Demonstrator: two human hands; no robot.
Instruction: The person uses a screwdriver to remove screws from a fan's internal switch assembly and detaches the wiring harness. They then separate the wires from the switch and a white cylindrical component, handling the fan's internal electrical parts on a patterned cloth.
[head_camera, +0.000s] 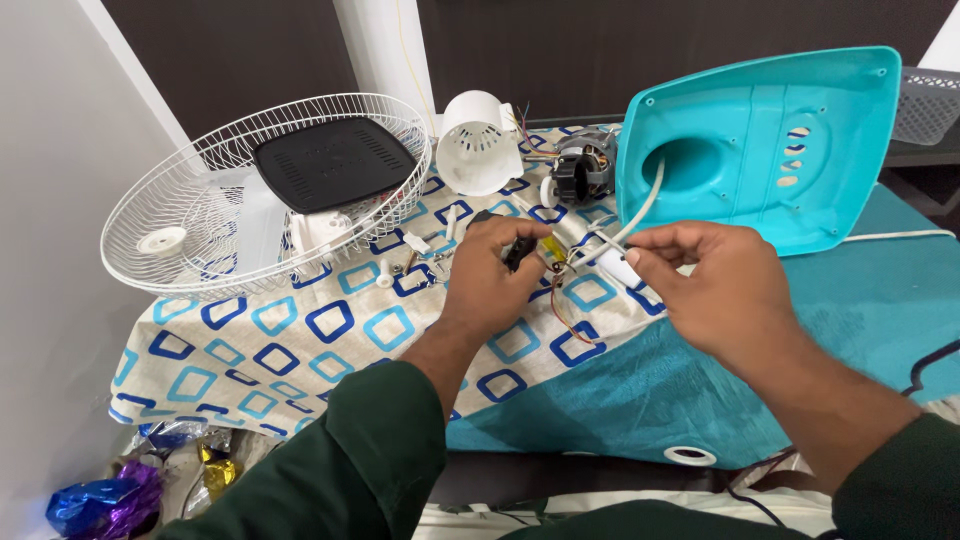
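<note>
Hard to make out what the small black part (519, 254) is; left hand (490, 280) pinches it. Right hand (710, 285) pinches the white cable (640, 215) at 3 o'clock of it, mid-table (300, 340).

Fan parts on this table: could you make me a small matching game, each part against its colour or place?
Parts:
1. fan base
2. wire guard
3. black part
4. motor

Descriptions:
A. white, at far left
B. pinched in left hand
C. turquoise, tilted up at right
D. between white cup and base

Pairs: 1-C, 2-A, 3-B, 4-D
</note>
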